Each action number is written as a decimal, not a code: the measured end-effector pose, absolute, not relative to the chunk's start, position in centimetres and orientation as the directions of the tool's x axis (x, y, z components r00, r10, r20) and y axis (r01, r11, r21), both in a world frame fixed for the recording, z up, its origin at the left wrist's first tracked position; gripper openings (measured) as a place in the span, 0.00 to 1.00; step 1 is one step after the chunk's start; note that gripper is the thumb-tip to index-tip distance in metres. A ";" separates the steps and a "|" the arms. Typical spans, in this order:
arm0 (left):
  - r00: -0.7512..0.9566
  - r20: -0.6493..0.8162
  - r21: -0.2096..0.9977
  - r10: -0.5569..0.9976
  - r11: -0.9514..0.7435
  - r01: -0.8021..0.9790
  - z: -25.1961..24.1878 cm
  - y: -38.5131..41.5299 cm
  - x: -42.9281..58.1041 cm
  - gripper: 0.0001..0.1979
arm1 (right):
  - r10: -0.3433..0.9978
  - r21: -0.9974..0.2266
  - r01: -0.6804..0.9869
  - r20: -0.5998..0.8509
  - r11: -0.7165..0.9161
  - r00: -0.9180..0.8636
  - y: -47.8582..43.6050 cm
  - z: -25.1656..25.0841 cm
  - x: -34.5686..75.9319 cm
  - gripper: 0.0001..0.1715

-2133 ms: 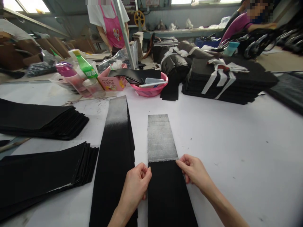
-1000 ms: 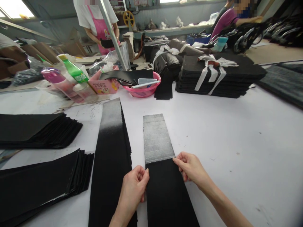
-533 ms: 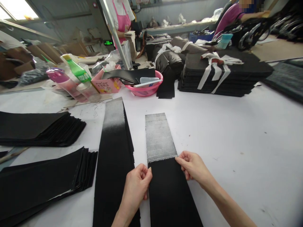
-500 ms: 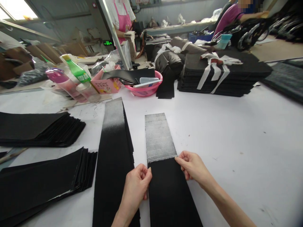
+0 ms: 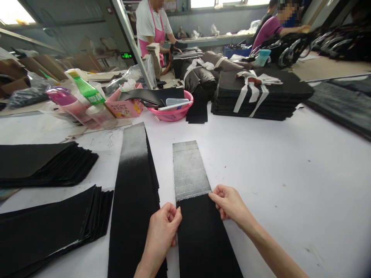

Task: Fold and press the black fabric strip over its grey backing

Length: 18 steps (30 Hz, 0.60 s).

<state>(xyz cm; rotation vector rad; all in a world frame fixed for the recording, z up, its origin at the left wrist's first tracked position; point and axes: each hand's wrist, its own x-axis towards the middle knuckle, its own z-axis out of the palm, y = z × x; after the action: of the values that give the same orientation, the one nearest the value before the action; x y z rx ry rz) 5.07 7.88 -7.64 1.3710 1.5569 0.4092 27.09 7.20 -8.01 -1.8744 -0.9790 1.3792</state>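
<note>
Most of the view is the white table (image 5: 290, 173), which carries everything else. Two fanned stacks (image 5: 43, 166) of black sheets lie at its left, and a tied bundle (image 5: 261, 96) of the same stuff sits at the far side, near a pink basin (image 5: 171, 112) and a green bottle (image 5: 85, 90). Closer in, a long black pile (image 5: 135, 193) runs away from the person, just left of the work in hand. Beside that pile, apart from it by a sliver of table, lies a grey strip (image 5: 188, 170) with a black piece (image 5: 203, 235) laid over its near part. As far as can be judged, the work is about midway: the piece covers the near half and looks square to the strip's sides, while the far half of the grey lies bare — whether the covered part is pressed down or stuck I cannot tell. The piece's far edge runs straight across the strip, and both hands meet it there. The left hand (image 5: 162, 227) comes up from the bottom edge on a nearly upright forearm, knuckles up and fingers curled in, with thumb and forefinger closed on the piece's left far corner. The right hand (image 5: 228, 202) reaches in on a forearm slanting from the lower right, its fingers likewise folded — pinched narrow on the right far corner. Neither hand is spread flat, and both rest low, touching the piece at table level.
</note>
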 end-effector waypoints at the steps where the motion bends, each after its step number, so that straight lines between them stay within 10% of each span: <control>1: 0.120 -0.440 0.770 0.890 0.306 0.559 -7.6 7.9 5.1 0.19 | 0.841 -0.818 0.201 -0.510 -0.539 0.179 7.2 -8.0 27.1 0.10; 18: 0.105 -0.445 0.795 0.889 0.338 0.504 -7.3 7.8 5.0 0.17 | 0.834 -0.820 0.162 -0.526 -0.549 0.164 7.3 -8.4 27.2 0.15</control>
<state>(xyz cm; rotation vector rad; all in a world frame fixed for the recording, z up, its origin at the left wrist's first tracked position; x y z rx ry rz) 5.04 7.83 -7.27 1.3087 1.5461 0.4581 27.18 7.31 -8.35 -1.8363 -0.9442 1.4210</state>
